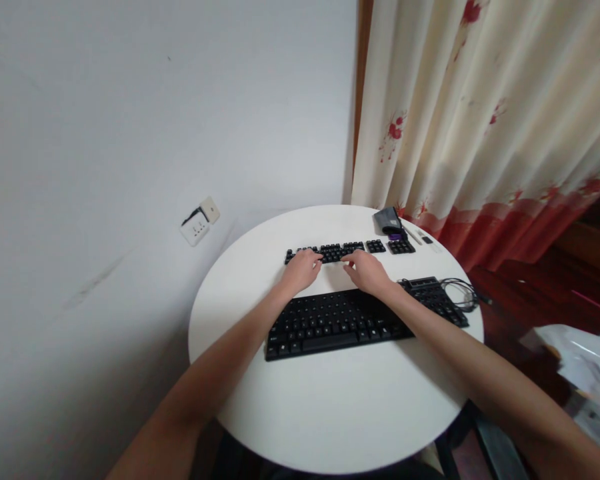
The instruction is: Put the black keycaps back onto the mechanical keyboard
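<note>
A black keyboard (330,323) lies on a white round table (330,407), partly covered by my right forearm. Behind it, loose black keycaps (333,253) are laid out in rows, with two smaller groups of keycaps (375,246) to their right. My left hand (303,268) rests at the left part of the rows, fingers stretched over the keycaps and hiding some. Near the right part of the same rows is my right hand (366,270), its thumb and fingers apart at the front edge. I make out nothing held in either hand.
At the back right lie a grey pouch (388,220), a purple item (395,237) and small pale and dark items (427,240). The keyboard's coiled cable (463,293) sits by the right table edge. A wall with a socket (195,229) is left; a curtain (430,120) hangs behind.
</note>
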Motion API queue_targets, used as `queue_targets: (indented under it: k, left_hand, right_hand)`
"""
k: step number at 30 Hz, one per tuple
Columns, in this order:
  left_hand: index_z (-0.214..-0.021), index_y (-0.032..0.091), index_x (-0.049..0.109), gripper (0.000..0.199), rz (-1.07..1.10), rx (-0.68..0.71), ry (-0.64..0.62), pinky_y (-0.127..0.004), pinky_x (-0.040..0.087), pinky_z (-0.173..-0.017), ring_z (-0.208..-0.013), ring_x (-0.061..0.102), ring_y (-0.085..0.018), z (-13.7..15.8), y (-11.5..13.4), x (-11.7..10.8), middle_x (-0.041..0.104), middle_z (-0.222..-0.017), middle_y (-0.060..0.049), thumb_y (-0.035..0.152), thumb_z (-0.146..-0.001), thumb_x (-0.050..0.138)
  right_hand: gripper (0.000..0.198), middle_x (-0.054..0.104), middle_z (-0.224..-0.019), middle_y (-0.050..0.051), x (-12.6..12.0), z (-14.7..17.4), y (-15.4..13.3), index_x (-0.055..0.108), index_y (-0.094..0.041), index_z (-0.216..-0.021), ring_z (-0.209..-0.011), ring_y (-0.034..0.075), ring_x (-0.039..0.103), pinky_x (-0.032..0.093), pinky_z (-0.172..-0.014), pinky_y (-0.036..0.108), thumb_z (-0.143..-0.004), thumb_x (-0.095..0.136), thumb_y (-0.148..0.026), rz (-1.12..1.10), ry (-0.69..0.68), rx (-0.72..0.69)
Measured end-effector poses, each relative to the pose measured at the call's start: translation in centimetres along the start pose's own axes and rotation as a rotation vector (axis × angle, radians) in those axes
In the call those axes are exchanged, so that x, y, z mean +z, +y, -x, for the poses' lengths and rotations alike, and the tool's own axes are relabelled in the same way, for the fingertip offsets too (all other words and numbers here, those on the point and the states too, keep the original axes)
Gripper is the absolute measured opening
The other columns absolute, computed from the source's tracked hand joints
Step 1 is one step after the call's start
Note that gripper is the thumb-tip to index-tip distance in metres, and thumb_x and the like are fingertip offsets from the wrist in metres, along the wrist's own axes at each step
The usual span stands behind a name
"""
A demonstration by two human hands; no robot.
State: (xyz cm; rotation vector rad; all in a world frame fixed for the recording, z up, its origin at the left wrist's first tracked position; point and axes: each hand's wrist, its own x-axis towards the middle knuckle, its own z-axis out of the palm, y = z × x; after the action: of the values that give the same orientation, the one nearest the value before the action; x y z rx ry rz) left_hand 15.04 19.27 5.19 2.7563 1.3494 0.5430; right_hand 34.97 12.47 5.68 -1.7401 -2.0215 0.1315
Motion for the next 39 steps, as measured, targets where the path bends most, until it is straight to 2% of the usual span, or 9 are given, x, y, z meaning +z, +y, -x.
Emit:
queue_targets:
  k: [4, 6, 10, 14, 18, 22, 29, 35, 39]
  left_hand:
    - [-0.099, 0.018, 0.076, 0.027, -0.011, 0.01, -0.033, -0.036, 0.046, -0.093, -0.097, 0.061, -0.024, -1.2, -0.4, 0.5, 0.067, -0.097, -0.011, 0.02, -0.091, 0.05]
    - [-0.1, 0.019, 0.076, 0.025, -0.022, 0.01, -0.046, -0.036, 0.046, -0.092, -0.099, 0.06, -0.025, -1.6, -0.5, 0.8, 0.067, -0.098, -0.011, 0.02, -0.09, 0.053]
    - [-0.109, 0.02, 0.074, 0.028, -0.043, 0.011, -0.06, -0.036, 0.045, -0.095, -0.105, 0.058, -0.026, -1.8, -0.5, 1.4, 0.066, -0.103, -0.011, 0.019, -0.086, 0.058]
    - [-0.101, 0.019, 0.076, 0.022, -0.035, 0.026, -0.075, -0.038, 0.045, -0.095, -0.106, 0.057, -0.028, -1.6, -0.4, 1.4, 0.066, -0.103, -0.013, 0.02, -0.087, 0.06]
    - [-0.09, 0.021, 0.079, 0.017, -0.008, 0.005, -0.086, -0.038, 0.046, -0.094, -0.104, 0.06, -0.027, -0.7, -0.5, 0.9, 0.069, -0.096, -0.012, 0.025, -0.088, 0.062]
    - [-0.094, 0.024, 0.078, 0.015, 0.015, -0.039, -0.091, -0.035, 0.045, -0.095, -0.103, 0.062, -0.024, 0.1, -0.5, 0.6, 0.072, -0.098, -0.009, 0.025, -0.085, 0.067]
    - [-0.09, 0.024, 0.078, 0.013, 0.07, -0.068, -0.134, -0.033, 0.049, -0.087, -0.094, 0.068, -0.023, 1.1, 0.0, -0.1, 0.076, -0.095, -0.006, 0.022, -0.081, 0.068]
    - [-0.085, 0.022, 0.078, 0.012, 0.123, -0.044, -0.182, -0.031, 0.049, -0.079, -0.084, 0.069, -0.022, 2.9, 0.5, -1.9, 0.076, -0.088, -0.005, 0.023, -0.079, 0.068]
    - [-0.087, 0.021, 0.077, 0.013, 0.21, -0.037, -0.196, -0.029, 0.048, -0.076, -0.081, 0.067, -0.02, 4.6, 1.5, -3.2, 0.075, -0.089, -0.004, 0.025, -0.079, 0.068]
  right_hand:
    - [0.029, 0.067, -0.112, 0.014, 0.5, -2.2, -0.9, 0.071, -0.02, -0.113, -0.106, 0.026, 0.06, 0.043, -0.088, 0.032, -0.093, 0.052, -0.023, 0.177, -0.118, -0.045]
    - [0.028, 0.066, -0.112, 0.014, 1.2, -3.1, -1.1, 0.072, -0.021, -0.112, -0.107, 0.026, 0.059, 0.043, -0.088, 0.033, -0.093, 0.051, -0.023, 0.214, -0.151, -0.058]
    - [0.031, 0.064, -0.115, 0.015, 2.5, -4.2, -1.3, 0.07, -0.021, -0.116, -0.107, 0.027, 0.058, 0.044, -0.088, 0.035, -0.093, 0.049, -0.02, 0.23, -0.159, -0.076]
    - [0.029, 0.064, -0.113, 0.014, 3.1, -4.6, -1.0, 0.072, -0.02, -0.111, -0.107, 0.025, 0.057, 0.044, -0.087, 0.033, -0.093, 0.049, -0.019, 0.227, -0.161, -0.103]
    - [0.025, 0.063, -0.11, 0.012, 3.3, -4.7, -0.6, 0.074, -0.019, -0.103, -0.105, 0.024, 0.057, 0.043, -0.085, 0.03, -0.094, 0.051, -0.022, 0.215, -0.162, -0.124]
    - [0.023, 0.062, -0.113, 0.011, 3.3, -4.8, -0.6, 0.072, -0.02, -0.107, -0.109, 0.024, 0.055, 0.043, -0.086, 0.029, -0.092, 0.055, -0.023, 0.229, -0.137, -0.152]
    - [0.018, 0.062, -0.112, 0.014, 3.1, -5.4, -1.3, 0.073, -0.016, -0.1, -0.11, 0.027, 0.052, 0.041, -0.091, 0.033, -0.088, 0.06, -0.019, 0.27, -0.154, -0.227]
    - [0.019, 0.063, -0.113, 0.016, 3.0, -5.4, -1.7, 0.071, -0.013, -0.099, -0.114, 0.028, 0.05, 0.04, -0.096, 0.033, -0.089, 0.055, -0.013, 0.268, -0.182, -0.303]
    - [0.018, 0.067, -0.107, 0.016, 2.7, -5.0, -2.1, 0.07, -0.01, -0.097, -0.11, 0.026, 0.054, 0.04, -0.094, 0.031, -0.09, 0.054, -0.012, 0.231, -0.189, -0.307]
